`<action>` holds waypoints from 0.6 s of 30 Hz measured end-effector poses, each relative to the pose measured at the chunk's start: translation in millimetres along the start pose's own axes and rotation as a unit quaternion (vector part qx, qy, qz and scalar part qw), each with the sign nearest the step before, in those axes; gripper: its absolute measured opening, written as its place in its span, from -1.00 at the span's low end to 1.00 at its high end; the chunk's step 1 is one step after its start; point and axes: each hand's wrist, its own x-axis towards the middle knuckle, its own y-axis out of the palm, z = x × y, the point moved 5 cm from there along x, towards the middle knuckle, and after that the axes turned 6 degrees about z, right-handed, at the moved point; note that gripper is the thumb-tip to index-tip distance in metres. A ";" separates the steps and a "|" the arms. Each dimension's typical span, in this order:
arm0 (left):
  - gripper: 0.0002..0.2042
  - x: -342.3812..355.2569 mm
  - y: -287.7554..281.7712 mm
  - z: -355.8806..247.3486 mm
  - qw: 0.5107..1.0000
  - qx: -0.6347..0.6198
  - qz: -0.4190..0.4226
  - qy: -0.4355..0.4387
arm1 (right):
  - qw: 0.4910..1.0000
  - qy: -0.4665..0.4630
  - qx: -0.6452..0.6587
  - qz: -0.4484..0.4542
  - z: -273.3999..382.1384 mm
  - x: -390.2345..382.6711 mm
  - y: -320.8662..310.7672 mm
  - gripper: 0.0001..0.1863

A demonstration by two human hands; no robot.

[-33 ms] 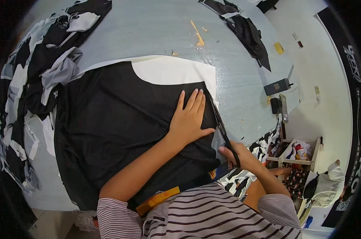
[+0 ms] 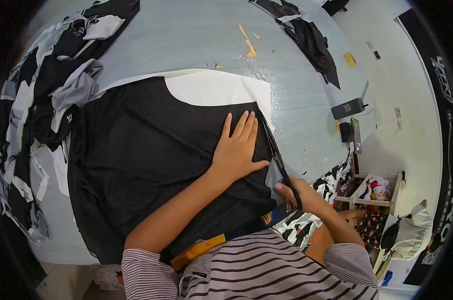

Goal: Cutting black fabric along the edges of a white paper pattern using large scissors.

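Observation:
Black fabric (image 2: 146, 135) lies spread over the table, with white fabric or paper (image 2: 216, 90) showing beneath its curved far edge. My left hand (image 2: 236, 150) rests flat on the black fabric near its right side, fingers stretched away from me and the thumb out. At the right edge, my right hand (image 2: 301, 192) is closed round the handles of large dark scissors (image 2: 280, 162). Their blades point away from me along the black fabric's right edge, the tips by its far right corner. Part of the handles is hidden in my right hand.
Black, white and grey fabric pieces (image 2: 46, 100) are heaped along the left. A dark fabric piece (image 2: 311, 45) lies far right. A dark box (image 2: 348, 109) and a phone (image 2: 356, 135) sit at the right edge. Below stands a wooden divided crate (image 2: 381, 202).

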 end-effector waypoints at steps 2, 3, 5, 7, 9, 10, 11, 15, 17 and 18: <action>-0.06 -0.4 0.2 0.3 1.000 0.002 0.005 0.001 | 1.000 -0.007 0.013 0.002 0.9 5.4 -1.5 -0.37; -0.06 -0.8 0.1 1.0 1.000 0.002 0.002 -0.001 | 1.000 -0.005 0.015 0.002 2.6 7.1 -2.7 -0.37; -0.06 -0.7 -0.2 1.2 1.000 0.002 0.001 -0.002 | 1.000 -0.003 0.000 0.000 6.5 8.9 -4.4 -0.37; -0.06 -0.2 -0.2 1.1 1.000 0.004 0.006 -0.003 | 1.000 -0.001 0.022 -0.001 2.5 10.5 -2.2 -0.37; -0.06 0.1 0.4 0.9 1.000 0.002 0.008 -0.004 | 0.999 -0.001 0.043 -0.002 1.5 10.9 -0.6 -0.38; -0.06 0.0 0.5 0.6 1.000 0.000 0.009 -0.005 | 1.000 0.000 0.023 -0.007 2.1 10.5 -0.3 -0.38; -0.06 0.1 0.4 0.6 1.000 0.000 0.009 -0.005 | 1.000 0.000 0.003 -0.012 2.8 10.7 -0.6 -0.38; -0.05 0.5 0.6 0.6 1.000 0.007 0.014 -0.005 | 1.000 0.005 0.023 0.001 1.8 11.8 -3.3 -0.37; -0.05 0.1 0.9 0.4 1.000 0.006 0.019 -0.005 | 1.000 0.022 0.009 0.004 3.7 13.5 -7.7 -0.36; -0.05 -0.3 0.3 0.9 1.000 0.000 0.014 -0.007 | 1.000 0.023 0.012 0.004 3.8 14.7 -9.2 -0.36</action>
